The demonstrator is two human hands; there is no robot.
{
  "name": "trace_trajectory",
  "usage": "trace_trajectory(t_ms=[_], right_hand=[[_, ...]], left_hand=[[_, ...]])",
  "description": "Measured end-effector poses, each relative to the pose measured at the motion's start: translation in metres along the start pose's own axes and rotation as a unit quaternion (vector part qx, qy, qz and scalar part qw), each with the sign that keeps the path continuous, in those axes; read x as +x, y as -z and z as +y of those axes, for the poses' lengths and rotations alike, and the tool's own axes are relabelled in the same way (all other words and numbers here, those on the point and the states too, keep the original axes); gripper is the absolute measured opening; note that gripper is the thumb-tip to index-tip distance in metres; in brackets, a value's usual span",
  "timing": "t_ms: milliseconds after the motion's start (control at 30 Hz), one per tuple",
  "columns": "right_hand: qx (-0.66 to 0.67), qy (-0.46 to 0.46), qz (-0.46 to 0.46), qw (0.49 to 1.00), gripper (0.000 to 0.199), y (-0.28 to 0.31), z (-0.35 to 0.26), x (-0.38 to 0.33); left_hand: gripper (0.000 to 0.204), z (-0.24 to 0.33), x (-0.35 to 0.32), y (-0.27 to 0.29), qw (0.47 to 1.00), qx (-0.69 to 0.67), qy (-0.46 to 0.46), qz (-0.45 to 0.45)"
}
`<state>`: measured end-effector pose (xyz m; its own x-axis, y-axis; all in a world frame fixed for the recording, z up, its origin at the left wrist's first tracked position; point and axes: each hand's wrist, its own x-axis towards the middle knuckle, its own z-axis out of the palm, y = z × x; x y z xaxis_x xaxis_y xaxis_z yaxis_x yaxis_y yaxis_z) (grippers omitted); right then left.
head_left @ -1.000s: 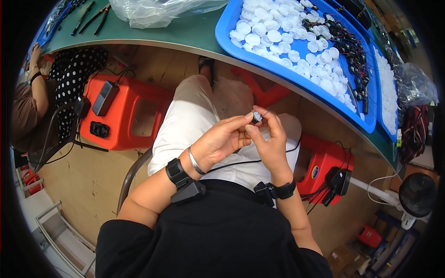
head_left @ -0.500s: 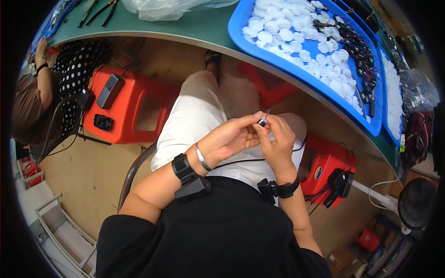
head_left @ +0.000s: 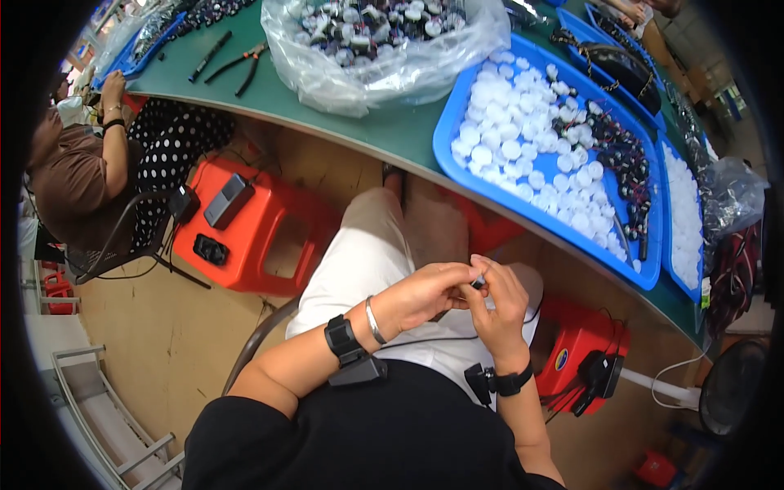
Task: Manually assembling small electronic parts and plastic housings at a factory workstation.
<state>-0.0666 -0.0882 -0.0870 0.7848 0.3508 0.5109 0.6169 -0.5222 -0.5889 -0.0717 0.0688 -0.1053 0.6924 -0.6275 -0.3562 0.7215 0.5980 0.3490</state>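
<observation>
Nearest the camera, over the lap, the left hand [head_left: 425, 296] and the right hand [head_left: 500, 306] are brought together, fingertips meeting around a small dark part [head_left: 478, 282]. The part is pinched between the fingertips of both hands, so both are closed on it; it lies at the upper edge of the two hands, just right of the left fingertips and at the top left of the right hand, equally near to each. Its long axis cannot be told, since it is mostly covered and very small. A black wrist device [head_left: 341, 339] and a silver bangle [head_left: 374, 320] are worn on the left forearm, a black strap [head_left: 513, 381] on the right wrist. A thin black cable [head_left: 425, 339] is seen running across the white trousers below the hands. Further out, an orange stool [head_left: 261, 224] bearing a dark phone-like slab is set to the left, a red box [head_left: 572, 343] to the right. Beyond the knees, a green workbench [head_left: 343, 122] is laid with a blue tray [head_left: 523, 196] of white round caps and dark wired pieces, a clear plastic bag [head_left: 384, 49] of mixed parts, and pliers [head_left: 241, 64]. At the far left, a seated co-worker [head_left: 73, 175] is recorded at the same bench.
</observation>
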Motion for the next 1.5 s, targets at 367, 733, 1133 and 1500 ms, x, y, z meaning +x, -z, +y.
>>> trace_trajectory(t_ms=[367, 733, 1133, 1500], right_hand=[[-0.021, 0.064, 0.081, 0.994, 0.026, 0.055, -0.028, 0.024], [-0.071, 0.0, 0.177, 0.982, 0.014, 0.1, -0.03, 0.031], [-0.309, -0.099, 0.043, 0.945, 0.018, 0.166, 0.018, 0.096], [-0.314, -0.18, 0.021, 0.932, 0.02, 0.181, 0.042, 0.1]], left_hand=[[0.035, 0.199, -0.054, -0.097, 0.308, 0.617, -0.694, 0.207], [0.031, 0.191, 0.014, -0.102, 0.278, 0.737, -0.591, 0.176], [0.016, 0.154, 0.069, -0.109, 0.193, 0.873, -0.442, 0.07], [0.014, 0.156, 0.043, -0.126, 0.829, 0.41, -0.381, 0.001]])
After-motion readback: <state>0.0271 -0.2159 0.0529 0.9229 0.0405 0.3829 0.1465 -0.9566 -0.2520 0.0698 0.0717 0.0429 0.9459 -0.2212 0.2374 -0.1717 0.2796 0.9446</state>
